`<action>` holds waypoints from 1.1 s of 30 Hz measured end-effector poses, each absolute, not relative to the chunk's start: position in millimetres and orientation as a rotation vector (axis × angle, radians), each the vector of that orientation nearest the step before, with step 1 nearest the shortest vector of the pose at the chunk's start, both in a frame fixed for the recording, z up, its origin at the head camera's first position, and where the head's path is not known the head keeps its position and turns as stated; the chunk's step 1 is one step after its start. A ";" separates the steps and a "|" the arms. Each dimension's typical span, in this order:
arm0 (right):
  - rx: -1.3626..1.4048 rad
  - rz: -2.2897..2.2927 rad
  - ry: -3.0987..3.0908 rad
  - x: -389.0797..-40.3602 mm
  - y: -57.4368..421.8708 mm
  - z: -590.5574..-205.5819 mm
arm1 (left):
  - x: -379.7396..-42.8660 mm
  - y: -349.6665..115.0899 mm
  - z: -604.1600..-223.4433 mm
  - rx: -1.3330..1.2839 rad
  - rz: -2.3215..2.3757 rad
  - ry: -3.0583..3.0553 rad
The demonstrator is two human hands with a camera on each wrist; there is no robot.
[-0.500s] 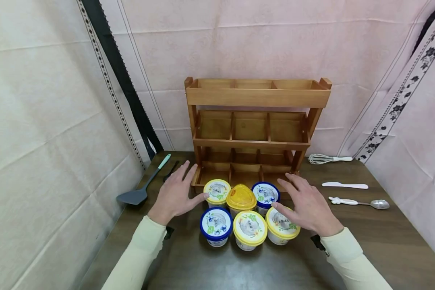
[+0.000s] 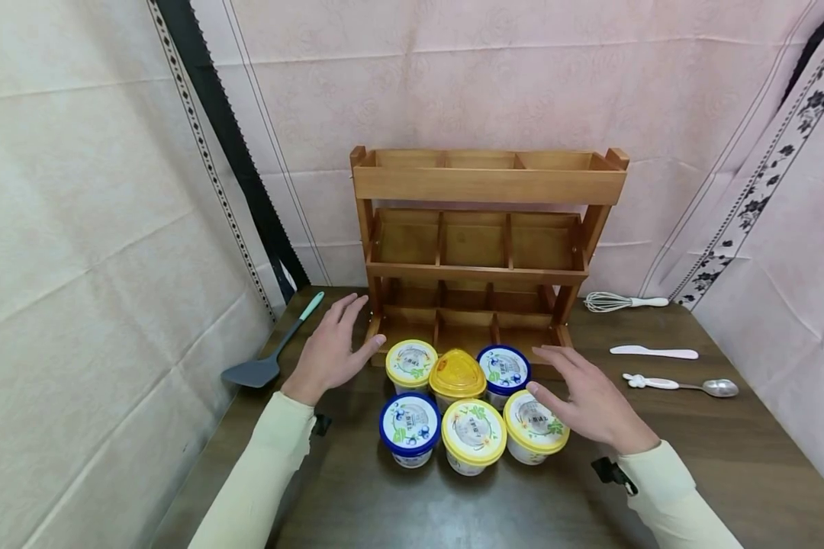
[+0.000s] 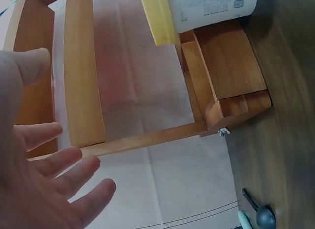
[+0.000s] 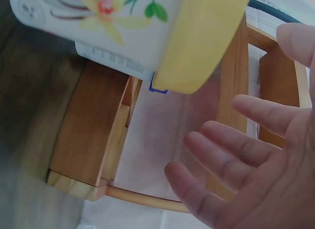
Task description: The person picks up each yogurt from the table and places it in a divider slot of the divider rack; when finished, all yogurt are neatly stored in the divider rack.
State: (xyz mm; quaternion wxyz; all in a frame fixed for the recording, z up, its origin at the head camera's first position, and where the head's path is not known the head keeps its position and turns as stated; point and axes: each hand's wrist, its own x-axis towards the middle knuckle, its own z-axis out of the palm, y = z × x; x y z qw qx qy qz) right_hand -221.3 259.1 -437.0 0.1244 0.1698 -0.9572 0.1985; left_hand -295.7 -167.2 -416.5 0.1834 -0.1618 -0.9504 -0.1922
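Note:
My left hand (image 2: pixel 329 354) hovers left of a group of lidded tubs, fingers spread and holding nothing. Nearest to it is a yellow-lidded tub (image 2: pixel 410 363), with a blue-lidded tub (image 2: pixel 410 425) in front. A tub with a domed yellow lid (image 2: pixel 457 374) stands in the middle, and another yellow-lidded tub (image 2: pixel 474 433) before it. On the right, my right hand (image 2: pixel 593 400) is held with fingers extended, its thumb close to a yellow-lidded tub (image 2: pixel 532 431); whether they touch I cannot tell. Behind that is a blue-lidded tub (image 2: pixel 503 372).
A wooden tiered rack (image 2: pixel 477 267) with divided compartments stands behind the tubs. A grey turner (image 2: pixel 254 372) lies at the left; a black spoon (image 3: pixel 266 216) is near it. At the right lie a whisk (image 2: pixel 607 302), a white knife (image 2: pixel 652 351) and a spoon (image 2: pixel 717 388).
My left hand has drawn slightly back and left from the nearest tub. The right hand has shifted a little to the right. The tubs have not moved.

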 end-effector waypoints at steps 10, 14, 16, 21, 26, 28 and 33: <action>0.503 0.827 -2.777 -212.7 272.1 -446.6 | -318.9 -167.4 -410.8 -0.519 -0.720 -2.566; 0.493 0.887 -2.775 -208.2 275.2 -452.6 | -328.7 -169.6 -406.1 -0.513 -0.785 -2.519; 0.491 0.917 -2.780 -206.7 275.8 -455.5 | -333.7 -170.7 -403.2 -0.501 -0.825 -2.504; 0.481 1.000 -2.805 -202.0 274.6 -459.7 | -346.1 -171.3 -395.2 -0.457 -0.932 -2.484; 0.454 1.040 -2.841 -194.8 272.3 -461.5 | -360.1 -170.9 -387.6 -0.434 -1.032 -2.460; 0.442 1.041 -2.851 -192.0 272.0 -462.5 | -366.6 -171.0 -384.3 -0.437 -1.093 -2.440; 0.426 1.077 -2.868 -187.2 272.2 -466.6 | -384.3 -171.7 -377.0 -0.441 -1.226 -2.372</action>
